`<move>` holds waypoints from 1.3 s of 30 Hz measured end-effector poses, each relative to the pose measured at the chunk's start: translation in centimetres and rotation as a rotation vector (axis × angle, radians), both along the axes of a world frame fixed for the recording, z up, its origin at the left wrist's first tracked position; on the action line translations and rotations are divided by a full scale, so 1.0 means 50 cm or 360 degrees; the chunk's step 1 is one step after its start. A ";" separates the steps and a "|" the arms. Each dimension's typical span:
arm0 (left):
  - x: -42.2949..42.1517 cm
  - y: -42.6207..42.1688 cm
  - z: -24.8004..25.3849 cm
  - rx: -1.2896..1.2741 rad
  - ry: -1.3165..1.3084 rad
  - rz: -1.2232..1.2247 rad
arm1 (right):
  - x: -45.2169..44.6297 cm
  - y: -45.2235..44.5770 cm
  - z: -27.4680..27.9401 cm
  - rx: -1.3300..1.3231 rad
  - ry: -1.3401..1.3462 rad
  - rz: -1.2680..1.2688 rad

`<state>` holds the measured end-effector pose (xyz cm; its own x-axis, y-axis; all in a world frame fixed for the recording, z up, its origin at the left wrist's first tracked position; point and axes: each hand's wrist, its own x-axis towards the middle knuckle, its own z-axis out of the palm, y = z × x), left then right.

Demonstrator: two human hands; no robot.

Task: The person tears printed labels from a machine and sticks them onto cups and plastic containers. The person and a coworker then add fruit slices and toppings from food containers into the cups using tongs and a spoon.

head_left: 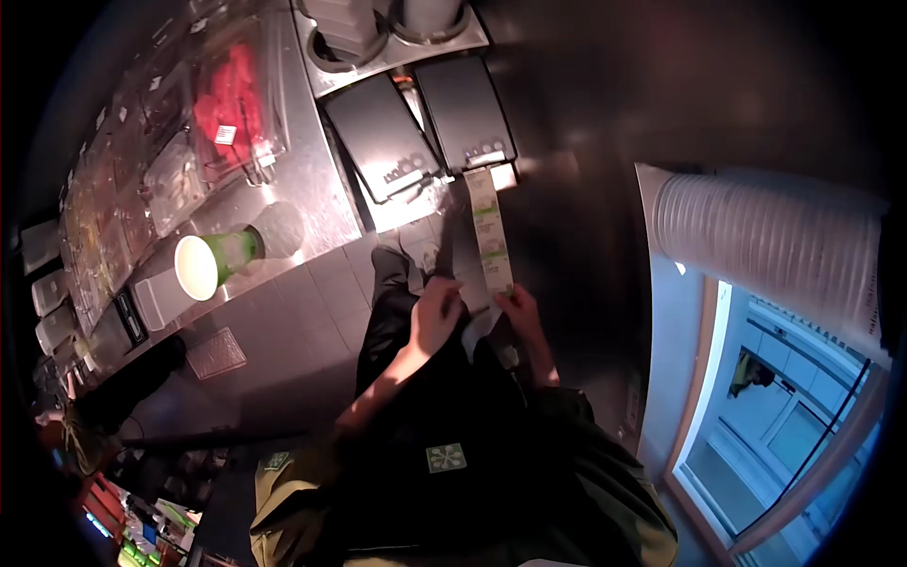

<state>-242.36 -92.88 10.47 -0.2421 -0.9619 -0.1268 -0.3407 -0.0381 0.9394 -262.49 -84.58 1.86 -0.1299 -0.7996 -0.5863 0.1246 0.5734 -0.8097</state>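
Observation:
A strip of printed labels (491, 231), white with green bands, hangs down from the right-hand black label printer (463, 113). Its lower end is pinched between the fingers of my right hand (521, 317). My left hand (436, 317) is to the left of the strip, apart from it, with the fingers curled together; whether anything small is in them I cannot make out. A second black label printer (378, 137) sits beside the first. A pale patch, too unclear to name, shows below and between my hands.
To the left, a metal counter (326, 203) carries a green and white cup (198, 266), a clear cup (281, 230) and bins under clear covers with red contents (227, 113). Stacked clear cups or lids (765, 246) lie at right above a window (775, 416). Another person (80, 435) stands lower left.

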 end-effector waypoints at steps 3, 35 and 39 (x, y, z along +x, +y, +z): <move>-0.057 -0.004 0.024 -0.0192 -0.0095 -0.0202 | 0.000 0.018 0.054 0.0036 -0.0044 -0.0032; -0.031 -0.169 0.263 -0.1143 -0.0339 -0.1135 | 0.018 -0.129 0.295 -0.0503 0.0503 -0.0079; 0.037 -0.443 0.512 -0.1709 -0.0588 -0.0231 | 0.076 -0.227 0.484 -0.1005 0.1421 -0.0016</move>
